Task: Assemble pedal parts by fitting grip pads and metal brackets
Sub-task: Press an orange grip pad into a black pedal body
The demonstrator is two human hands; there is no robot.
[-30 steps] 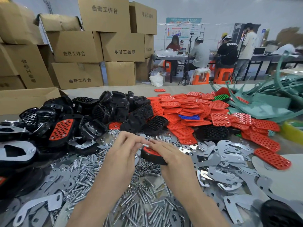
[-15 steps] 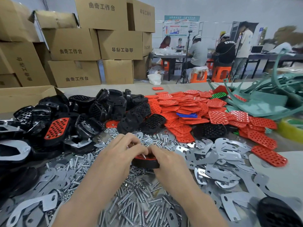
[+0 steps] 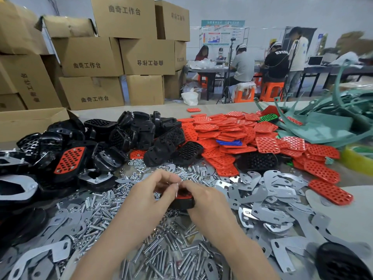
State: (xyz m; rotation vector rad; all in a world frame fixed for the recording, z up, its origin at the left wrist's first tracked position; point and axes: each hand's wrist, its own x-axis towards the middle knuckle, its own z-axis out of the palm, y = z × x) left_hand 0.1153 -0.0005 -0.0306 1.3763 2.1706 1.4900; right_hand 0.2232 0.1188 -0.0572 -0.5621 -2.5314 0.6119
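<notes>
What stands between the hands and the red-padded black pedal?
Nothing visible: the right hand already holds the red-padded black pedal, and the left hand pinches a small silver part at its top.

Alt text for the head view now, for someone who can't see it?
The right hand holds a black pedal with a red grip pad while the left hand pinches a small metal part at its top edge, above loose bolts. Around lie black shells, red pads and grey brackets.

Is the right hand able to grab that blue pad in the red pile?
Probably not right now: the right hand is busy gripping the pedal, and the blue pad sits farther back, wedged among red pads. Nothing tall blocks the way.
</notes>
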